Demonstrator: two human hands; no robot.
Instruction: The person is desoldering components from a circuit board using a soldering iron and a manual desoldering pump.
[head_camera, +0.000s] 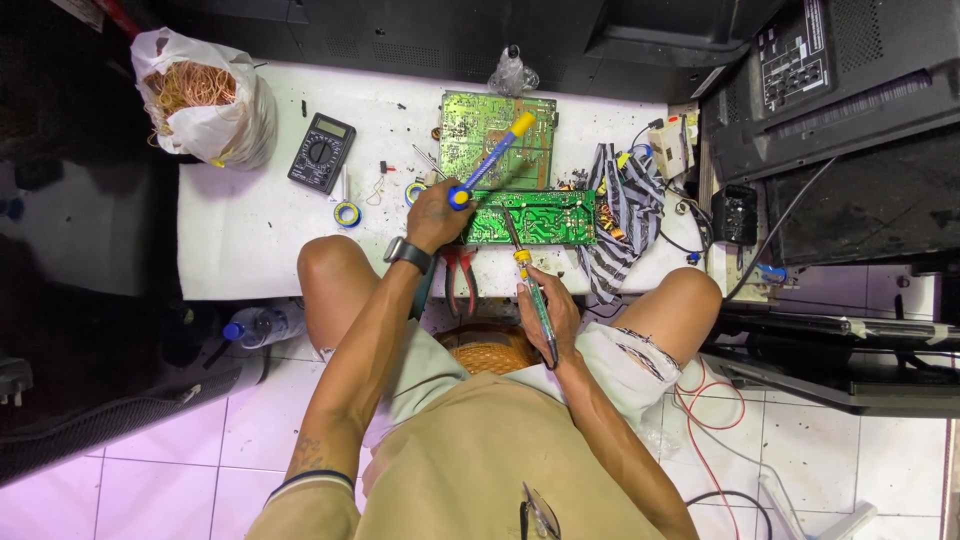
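Green fibreglass catches the eye first: a circuit board (535, 217) lies solder side up at the near edge of a white table (250, 230), between the person's bare knees. The left hand (437, 215), with a dark watch (409, 254) on its wrist, is closed around the lower end of a blue and yellow desoldering pump (490, 160), which slants up and away over a second, larger green board (498, 140) lying just behind the first. The right hand (548, 310) is wrapped around the handle of a soldering iron (528, 280), and the iron's thin tip reaches onto the near board's left part. Red-handled pliers (460, 275) hang over the table edge just beside the left wrist. Farther left on the table sit a roll of tape (347, 213), a black multimeter (322, 152) and a white plastic bag of copper wire (200, 95). A striped cloth (625, 215) lies bunched at the boards' right side.
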